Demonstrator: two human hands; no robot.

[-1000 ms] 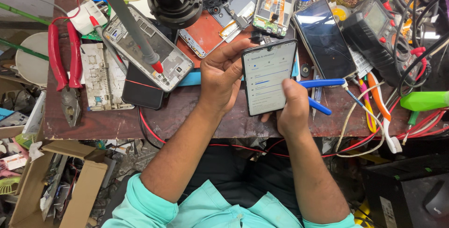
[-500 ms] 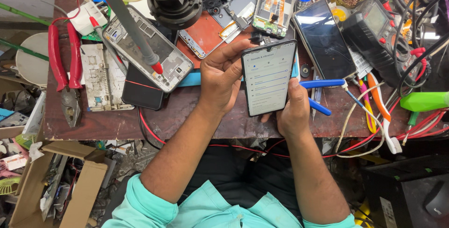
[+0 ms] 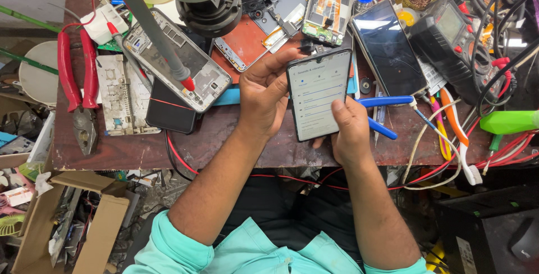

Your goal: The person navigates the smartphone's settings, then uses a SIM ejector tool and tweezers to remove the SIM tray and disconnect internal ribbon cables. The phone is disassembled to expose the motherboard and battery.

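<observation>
We see the left hand (image 3: pixel 264 97) gripping the lit phone (image 3: pixel 318 94) with fingers closed on its edge; the right hand (image 3: pixel 351 131) (at 4 o'clock) supports it, thumb on screen.

Phone (image 3: pixel 318 93) sitting between left hand (image 3: pixel 264 97) and right hand (image 3: pixel 351 131), above table (image 3: pixel 224 139) front edge. Pliers (image 3: pixel 76 91) lying far left; multimeter (image 3: pixel 455 46) resting far right, behind cutters (image 3: pixel 384 111).

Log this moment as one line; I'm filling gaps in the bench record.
left hand: grips lit smartphone by its edge | right hand: thumb on screen | below: wooden workbench
</observation>
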